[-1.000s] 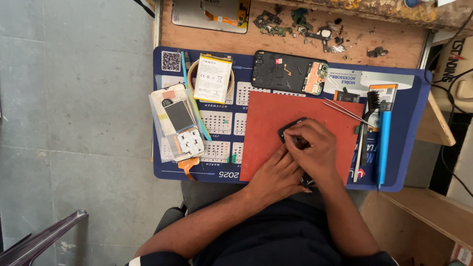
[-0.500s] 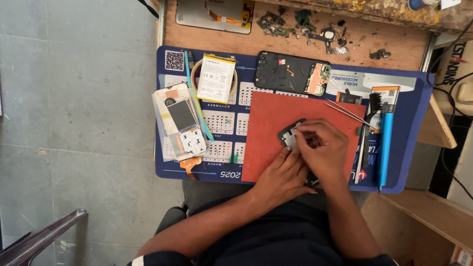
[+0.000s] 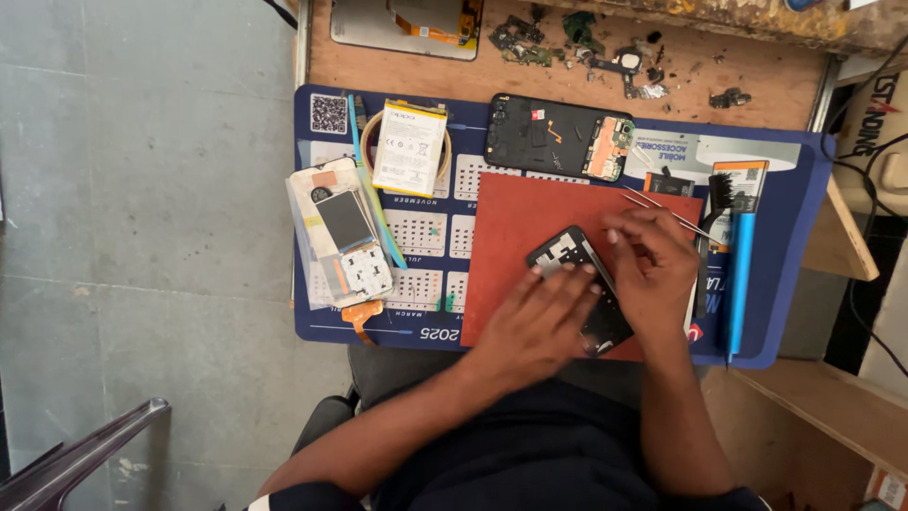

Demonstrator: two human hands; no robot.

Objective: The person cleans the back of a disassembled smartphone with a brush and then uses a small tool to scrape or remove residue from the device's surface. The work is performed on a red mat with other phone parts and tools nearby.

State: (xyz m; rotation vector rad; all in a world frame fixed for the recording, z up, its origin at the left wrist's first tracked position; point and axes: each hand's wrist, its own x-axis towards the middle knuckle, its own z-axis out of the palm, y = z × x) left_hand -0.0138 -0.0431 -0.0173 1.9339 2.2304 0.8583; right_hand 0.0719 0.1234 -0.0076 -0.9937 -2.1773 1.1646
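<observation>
My left hand (image 3: 537, 326) presses flat on the black phone frame (image 3: 579, 284) while my right hand (image 3: 653, 270), fingers pinched, touches its upper edge on the red mat (image 3: 511, 227).

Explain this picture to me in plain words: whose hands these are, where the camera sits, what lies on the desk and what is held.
One camera, worn on a seated person's head, looks straight down. The left hand presses a black phone frame onto a red mat, while the right hand touches the frame's upper edge; what its fingertips pinch, if anything, is too small to tell. Beneath lies a blue calendar mat. On it are an opened phone, a white battery, a bagged screen part, tweezers and a blue-handled tool.
</observation>
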